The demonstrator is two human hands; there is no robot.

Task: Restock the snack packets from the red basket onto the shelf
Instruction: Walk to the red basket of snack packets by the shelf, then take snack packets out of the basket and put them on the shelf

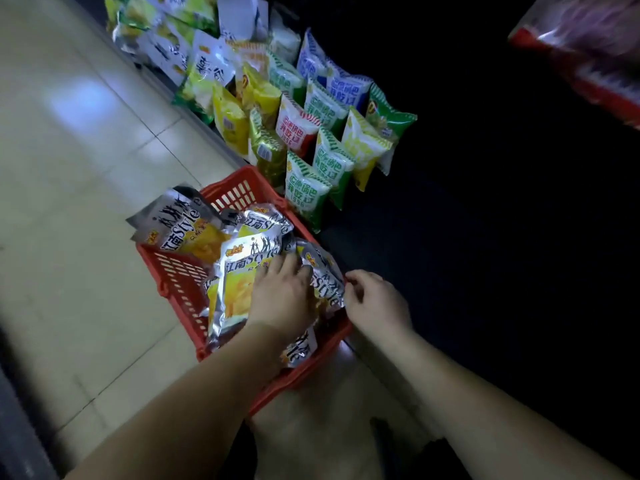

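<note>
A red basket [180, 282] sits on the floor beside a dark low shelf [467, 220]. It is full of silver-and-yellow snack packets [239, 271]. My left hand [282, 296] lies inside the basket, fingers spread over the packets and curling onto one at the right side. My right hand [377, 303] is at the basket's right rim, its fingertips pinching the edge of a silver packet [327, 284] there. Whether the left hand grips a packet is hidden by its back.
Rows of upright snack bags [318, 133] in green, yellow, blue and red stand on the low shelf behind the basket. More bags [180, 46] fill the far left. Red packets [588, 53] hang blurred at top right. Pale tiled floor [86, 168] lies left.
</note>
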